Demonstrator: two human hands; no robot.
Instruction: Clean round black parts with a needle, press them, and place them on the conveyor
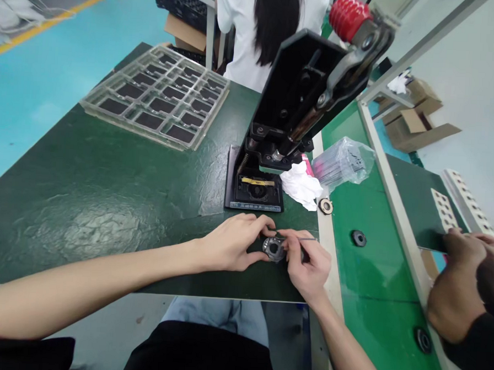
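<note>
Near the table's front edge, my left hand (238,241) is closed, thumb and fingers gripping a small round dark part (273,249) with a metallic rim and a dark centre. My right hand (309,261) pinches a thin slender tool (309,239), its tip hidden at the part's right side; its exact kind is too small to tell. Just beyond both hands stands a black hand press (292,115) with a red grip, its base holding a fixture (258,192) with a yellow strip.
A clear tray (152,94) with dark pads lies at the back left. Beside the press are crumpled white paper (301,185), a bag of thin rods (343,159) and a ring part (325,206). Round parts (358,238) sit on the green belt (375,274). A co-worker's hands (466,263) are at right.
</note>
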